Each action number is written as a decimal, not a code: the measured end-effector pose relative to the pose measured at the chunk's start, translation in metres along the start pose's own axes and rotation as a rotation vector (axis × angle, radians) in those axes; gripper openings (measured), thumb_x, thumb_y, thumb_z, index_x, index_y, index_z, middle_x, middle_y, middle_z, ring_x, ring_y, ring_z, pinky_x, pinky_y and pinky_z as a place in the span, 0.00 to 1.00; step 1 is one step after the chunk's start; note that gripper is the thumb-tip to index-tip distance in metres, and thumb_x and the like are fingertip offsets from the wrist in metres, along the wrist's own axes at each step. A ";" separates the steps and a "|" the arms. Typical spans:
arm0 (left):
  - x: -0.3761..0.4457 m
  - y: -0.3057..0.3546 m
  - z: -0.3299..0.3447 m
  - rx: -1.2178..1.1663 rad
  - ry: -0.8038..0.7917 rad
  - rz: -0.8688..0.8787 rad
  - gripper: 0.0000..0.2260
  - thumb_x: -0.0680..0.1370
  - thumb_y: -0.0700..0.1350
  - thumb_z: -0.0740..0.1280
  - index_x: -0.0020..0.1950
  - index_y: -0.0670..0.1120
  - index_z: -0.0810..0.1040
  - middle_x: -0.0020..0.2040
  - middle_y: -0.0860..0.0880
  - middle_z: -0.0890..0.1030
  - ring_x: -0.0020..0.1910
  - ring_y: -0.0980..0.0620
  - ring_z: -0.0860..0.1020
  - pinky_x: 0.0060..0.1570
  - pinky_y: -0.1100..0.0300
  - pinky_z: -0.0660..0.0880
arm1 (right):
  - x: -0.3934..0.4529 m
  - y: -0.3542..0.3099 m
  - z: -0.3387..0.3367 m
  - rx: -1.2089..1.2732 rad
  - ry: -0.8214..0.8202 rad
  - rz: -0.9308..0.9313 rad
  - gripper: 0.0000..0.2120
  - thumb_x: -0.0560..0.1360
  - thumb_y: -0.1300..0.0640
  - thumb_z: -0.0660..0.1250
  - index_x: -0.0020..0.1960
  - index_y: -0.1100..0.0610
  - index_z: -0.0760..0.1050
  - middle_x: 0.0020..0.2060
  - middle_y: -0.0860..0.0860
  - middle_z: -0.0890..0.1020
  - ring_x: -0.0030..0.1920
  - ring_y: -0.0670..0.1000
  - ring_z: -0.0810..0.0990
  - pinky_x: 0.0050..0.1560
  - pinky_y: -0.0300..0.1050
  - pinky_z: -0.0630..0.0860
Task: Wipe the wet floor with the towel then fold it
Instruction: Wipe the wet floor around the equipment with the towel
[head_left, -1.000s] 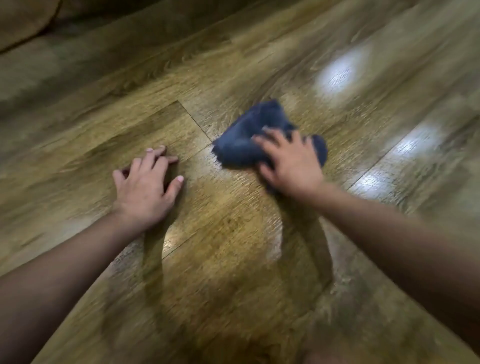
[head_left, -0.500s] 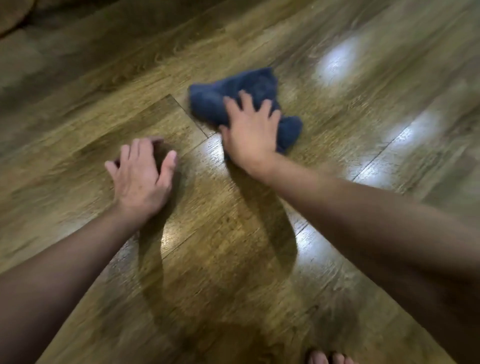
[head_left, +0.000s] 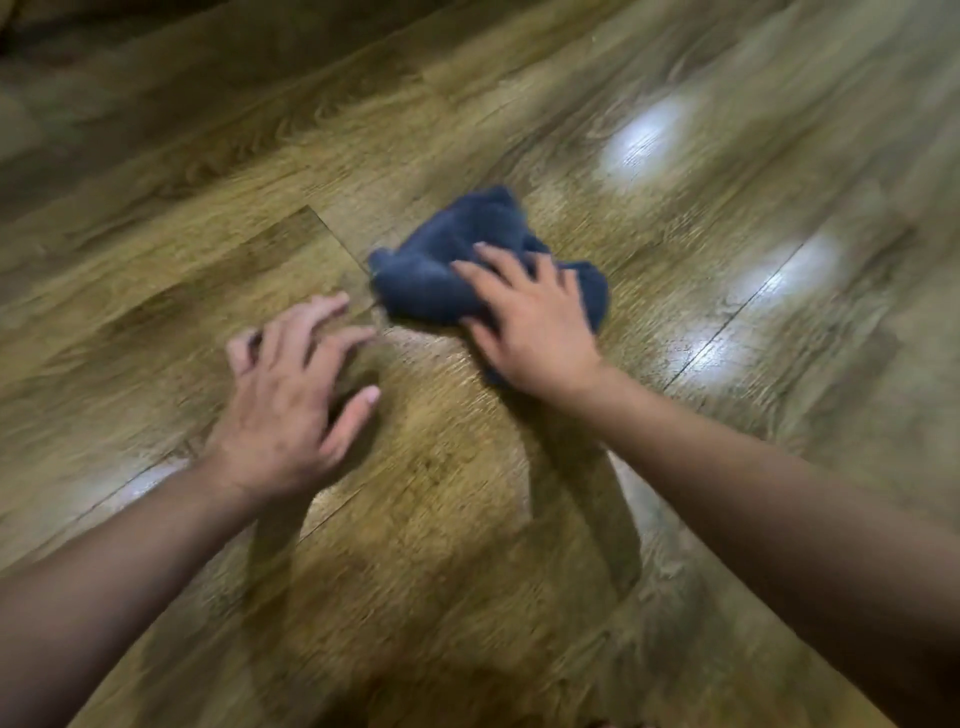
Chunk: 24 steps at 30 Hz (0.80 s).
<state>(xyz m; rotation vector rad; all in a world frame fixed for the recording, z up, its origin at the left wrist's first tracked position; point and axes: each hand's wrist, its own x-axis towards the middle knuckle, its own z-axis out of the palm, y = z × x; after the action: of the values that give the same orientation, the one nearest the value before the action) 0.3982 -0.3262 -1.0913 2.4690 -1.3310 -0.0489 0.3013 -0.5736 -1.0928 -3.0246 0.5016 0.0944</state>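
Floor (head_left: 649, 78): wood-grain planks running on a diagonal, glossy, with bright light patches at upper right; whether a wet film remains cannot be told through the motion blur.

Towel (head_left: 447, 260): dark blue, bunched into a loose wad, not folded. Lies on the floor ahead of the person, slightly right of centre. Its long axis runs roughly left to right, with one lobe rising away from the person.

Right hand (head_left: 530, 322): palm down on the near right part of the towel, fingers spread and nearly straight, pressing the cloth to the floor. Nothing is pinched or curled round. This is the hand on the towel, and the nearer one.

Left hand (head_left: 291, 400): just beside the towel's left end, apart from it, fingers spread and lightly bent, holding nothing. Whether the fingertips rest on the floor is unclear.

Judgement: wiping is in hand and folding not yet begun. The towel lies forward and right of the left hand, so a fold would call for that hand to reach across to the left end.
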 end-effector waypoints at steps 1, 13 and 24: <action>-0.005 0.005 0.004 0.018 -0.072 0.033 0.24 0.77 0.59 0.59 0.68 0.49 0.71 0.74 0.44 0.67 0.73 0.42 0.66 0.62 0.42 0.61 | -0.005 0.031 -0.002 0.014 0.034 0.116 0.28 0.78 0.40 0.60 0.77 0.43 0.63 0.77 0.45 0.65 0.67 0.64 0.69 0.65 0.62 0.66; -0.011 0.091 0.029 0.004 -0.344 0.295 0.24 0.77 0.60 0.56 0.71 0.52 0.72 0.76 0.47 0.67 0.77 0.46 0.63 0.64 0.40 0.63 | -0.131 0.209 -0.014 0.119 0.119 1.128 0.25 0.80 0.46 0.61 0.75 0.51 0.64 0.74 0.55 0.65 0.70 0.70 0.62 0.72 0.67 0.56; -0.025 0.174 0.048 -0.089 -0.437 0.378 0.32 0.74 0.63 0.58 0.72 0.46 0.70 0.73 0.45 0.71 0.74 0.46 0.68 0.63 0.38 0.65 | -0.275 0.066 0.006 0.028 -0.108 0.003 0.27 0.78 0.40 0.61 0.76 0.43 0.65 0.77 0.48 0.66 0.69 0.67 0.70 0.59 0.60 0.70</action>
<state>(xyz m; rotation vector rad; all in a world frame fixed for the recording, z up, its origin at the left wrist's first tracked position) 0.2356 -0.4072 -1.0863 2.1645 -1.9056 -0.5688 0.0195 -0.5474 -1.0828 -2.9712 0.4930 0.2467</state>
